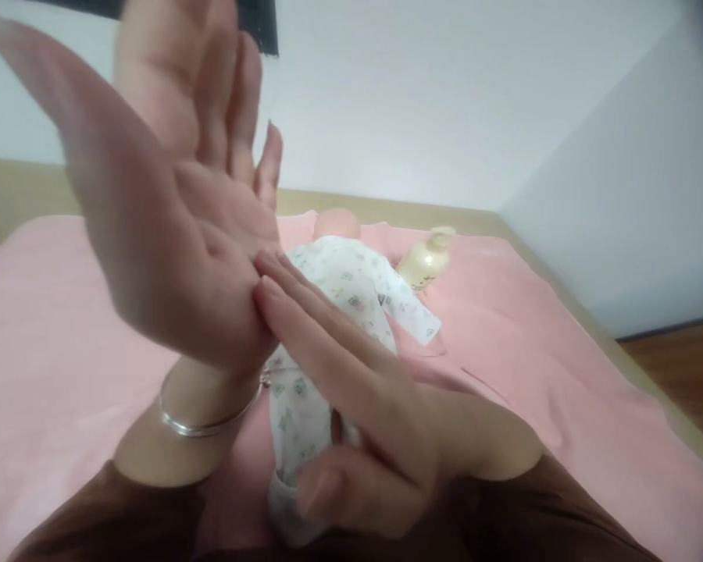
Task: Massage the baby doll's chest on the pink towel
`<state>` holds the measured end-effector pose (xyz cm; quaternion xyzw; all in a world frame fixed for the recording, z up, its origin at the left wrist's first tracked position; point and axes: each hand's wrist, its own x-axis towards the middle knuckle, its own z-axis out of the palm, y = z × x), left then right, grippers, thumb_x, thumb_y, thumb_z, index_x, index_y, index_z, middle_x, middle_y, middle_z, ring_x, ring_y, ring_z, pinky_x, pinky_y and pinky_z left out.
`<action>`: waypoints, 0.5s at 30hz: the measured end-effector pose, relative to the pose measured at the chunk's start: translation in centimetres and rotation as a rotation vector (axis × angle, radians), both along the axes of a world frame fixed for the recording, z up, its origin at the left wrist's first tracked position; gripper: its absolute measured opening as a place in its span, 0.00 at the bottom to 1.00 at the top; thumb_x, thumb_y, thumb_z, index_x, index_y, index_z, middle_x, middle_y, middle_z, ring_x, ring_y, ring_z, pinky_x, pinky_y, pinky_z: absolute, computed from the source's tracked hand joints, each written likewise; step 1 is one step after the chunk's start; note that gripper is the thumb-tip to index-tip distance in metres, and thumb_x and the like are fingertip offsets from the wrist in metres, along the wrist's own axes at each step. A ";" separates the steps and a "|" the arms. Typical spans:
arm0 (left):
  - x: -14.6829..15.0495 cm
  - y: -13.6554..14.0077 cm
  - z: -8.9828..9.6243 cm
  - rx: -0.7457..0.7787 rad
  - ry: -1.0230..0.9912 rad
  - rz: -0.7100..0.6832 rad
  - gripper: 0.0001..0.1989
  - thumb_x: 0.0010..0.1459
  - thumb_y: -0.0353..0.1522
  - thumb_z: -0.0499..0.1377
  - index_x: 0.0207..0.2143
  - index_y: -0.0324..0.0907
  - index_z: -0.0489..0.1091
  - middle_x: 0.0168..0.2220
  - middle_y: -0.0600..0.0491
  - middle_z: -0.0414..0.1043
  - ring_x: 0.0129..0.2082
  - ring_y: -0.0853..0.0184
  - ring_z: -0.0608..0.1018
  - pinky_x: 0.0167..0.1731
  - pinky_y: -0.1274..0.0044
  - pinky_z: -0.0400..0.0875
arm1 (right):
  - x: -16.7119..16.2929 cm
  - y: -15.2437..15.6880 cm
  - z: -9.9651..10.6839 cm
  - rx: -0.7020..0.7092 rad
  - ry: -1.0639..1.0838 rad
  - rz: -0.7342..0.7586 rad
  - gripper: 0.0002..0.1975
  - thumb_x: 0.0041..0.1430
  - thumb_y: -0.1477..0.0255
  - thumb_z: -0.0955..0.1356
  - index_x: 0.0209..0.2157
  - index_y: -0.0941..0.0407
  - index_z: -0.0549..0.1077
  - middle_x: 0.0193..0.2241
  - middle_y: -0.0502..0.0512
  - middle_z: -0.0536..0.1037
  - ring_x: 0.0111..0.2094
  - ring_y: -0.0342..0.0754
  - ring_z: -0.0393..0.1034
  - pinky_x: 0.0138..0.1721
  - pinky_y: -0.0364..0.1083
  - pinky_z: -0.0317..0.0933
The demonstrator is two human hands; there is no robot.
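Observation:
My left hand (211, 226) is raised close to the camera, palm facing me and fingers stretched upward, with a silver bracelet (202, 428) round its wrist. Against the heel of that palm rest the extended fingertips of my right hand (363, 398), whose thumb stands apart below. Neither hand holds anything. Behind and below them lies a baby-sized figure in a white printed outfit (351, 273), partly covered by my hands. Its round, bare head (337, 224) points away from me, and one sleeve reaches to the right. Whether it is a baby or a doll, I cannot tell.
A pink blanket (521, 351) covers the tabletop, whose pale wooden edge (597, 328) runs along the back and right. A cream pump bottle (426, 261) leans beside the figure's sleeve. White walls (445, 101) stand behind; brown flooring (679, 375) shows at the right.

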<state>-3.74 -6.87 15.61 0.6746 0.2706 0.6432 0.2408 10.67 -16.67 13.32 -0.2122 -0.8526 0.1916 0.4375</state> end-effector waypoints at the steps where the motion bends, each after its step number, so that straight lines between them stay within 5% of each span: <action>1: -0.1 0.7 -0.2 0.005 -0.068 -0.017 0.27 0.70 0.55 0.37 0.64 0.63 0.59 0.69 0.73 0.51 0.74 0.53 0.41 0.72 0.47 0.37 | 0.0 0.6 -0.2 0.006 0.037 0.014 0.32 0.73 0.61 0.57 0.70 0.65 0.51 0.70 0.65 0.57 0.72 0.53 0.49 0.73 0.55 0.48; 4: 0.4 2.1 -0.8 -0.035 -0.318 -0.065 0.19 0.73 0.39 0.41 0.59 0.54 0.64 0.65 0.68 0.62 0.73 0.65 0.56 0.73 0.57 0.52 | 0.4 2.6 -0.9 -0.003 0.171 -0.091 0.21 0.71 0.69 0.61 0.60 0.64 0.69 0.57 0.64 0.76 0.62 0.52 0.68 0.64 0.53 0.66; 7: 1.8 2.4 -1.0 -0.185 -0.376 -0.032 0.16 0.70 0.37 0.46 0.54 0.52 0.68 0.63 0.63 0.66 0.67 0.65 0.67 0.68 0.64 0.64 | 1.5 4.9 -1.8 0.010 0.166 -0.356 0.18 0.71 0.68 0.61 0.58 0.53 0.72 0.56 0.54 0.77 0.60 0.51 0.70 0.62 0.53 0.69; 11: 3.7 2.9 -1.7 -0.316 0.016 0.078 0.16 0.67 0.32 0.51 0.55 0.46 0.68 0.63 0.54 0.67 0.65 0.62 0.68 0.67 0.63 0.64 | 3.1 8.1 -3.0 0.016 -0.008 -0.635 0.22 0.71 0.68 0.57 0.62 0.51 0.68 0.61 0.52 0.72 0.65 0.54 0.64 0.65 0.61 0.63; 15: 4.2 5.5 -4.7 -0.348 0.589 0.188 0.22 0.60 0.24 0.48 0.55 0.42 0.67 0.60 0.48 0.68 0.64 0.56 0.69 0.62 0.56 0.68 | 3.4 10.6 -4.4 -0.108 -0.128 -0.796 0.23 0.66 0.73 0.57 0.59 0.54 0.70 0.60 0.55 0.73 0.63 0.58 0.66 0.63 0.64 0.63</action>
